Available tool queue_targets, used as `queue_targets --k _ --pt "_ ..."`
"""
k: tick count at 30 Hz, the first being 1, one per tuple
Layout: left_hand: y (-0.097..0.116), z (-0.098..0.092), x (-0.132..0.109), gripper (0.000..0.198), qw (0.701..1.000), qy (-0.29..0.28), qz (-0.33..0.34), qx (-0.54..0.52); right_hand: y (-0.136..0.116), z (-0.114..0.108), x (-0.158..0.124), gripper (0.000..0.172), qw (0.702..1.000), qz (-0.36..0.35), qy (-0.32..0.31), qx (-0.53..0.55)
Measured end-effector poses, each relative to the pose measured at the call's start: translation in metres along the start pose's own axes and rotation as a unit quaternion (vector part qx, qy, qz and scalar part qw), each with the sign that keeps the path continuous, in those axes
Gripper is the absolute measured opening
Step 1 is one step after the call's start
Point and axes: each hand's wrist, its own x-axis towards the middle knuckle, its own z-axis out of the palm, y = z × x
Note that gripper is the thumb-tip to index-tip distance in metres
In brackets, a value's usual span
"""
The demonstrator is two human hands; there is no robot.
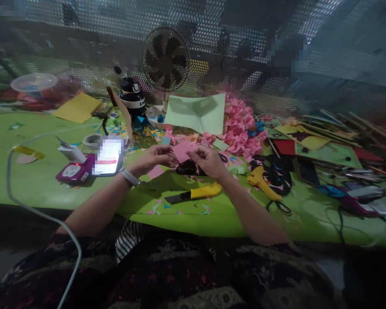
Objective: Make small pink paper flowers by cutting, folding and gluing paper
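Observation:
Both hands hold a small pink piece of paper (182,152) between them, above the green table (116,199). My left hand (157,158), with a watch on its wrist, has its fingers closed at the paper's left edge. At the right edge, my right hand (207,159) pinches the paper between thumb and fingers. Another pink piece (156,172) lies below my left hand. Under the hands sits a dark object, partly hidden. A yellow-handled saw or knife (206,190) lies nearer the front edge.
Behind the hands are a pink paper pile (241,124), a green sheet (197,115) and a fan (166,60). A lit phone (108,158) and purple power socket (73,172) are at left. To the right lies a yellow glue gun (263,183). A cable crosses the left front edge.

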Motion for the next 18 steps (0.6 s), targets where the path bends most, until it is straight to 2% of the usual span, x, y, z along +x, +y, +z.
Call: queue_targets --k 3,6,7,9,12,13,14,16,18 --pt "0.001 0.0 0.0 0.034 1.0 0.024 -0.008 -0.012 -0.001 0.0 0.0 0.048 0.998 -0.008 -0.048 -0.051" --pt "0.002 0.007 -0.002 0.029 0.998 -0.019 -0.022 0.053 -0.002 0.0 -0.001 0.045 0.991 -0.011 -0.109 -0.07" --pt "0.003 0.009 -0.002 0.028 0.996 -0.031 -0.026 0.076 -0.002 -0.001 -0.001 0.044 0.992 -0.013 -0.101 -0.073" --pt "0.004 0.013 -0.003 0.028 0.993 -0.037 -0.033 0.104 0.0 -0.01 0.001 0.043 0.996 -0.013 -0.033 -0.08" --pt "0.003 0.014 -0.002 0.032 0.996 0.002 -0.035 0.084 0.009 -0.039 0.007 0.036 0.986 0.038 0.081 -0.144" --pt "0.003 0.013 -0.002 0.033 0.997 0.024 -0.032 0.065 0.014 -0.05 0.009 0.032 0.969 0.057 0.106 -0.216" --pt "0.002 0.012 -0.001 0.033 0.998 0.047 -0.029 0.043 0.019 -0.061 0.012 0.025 0.946 0.077 0.104 -0.298" --pt "-0.001 0.011 0.001 0.031 0.997 0.075 -0.027 0.0 0.031 -0.078 0.016 0.019 0.883 0.157 0.051 -0.439" --pt "-0.004 0.011 0.002 0.029 0.996 0.081 -0.028 -0.031 0.041 -0.086 0.019 0.018 0.824 0.246 -0.032 -0.509"
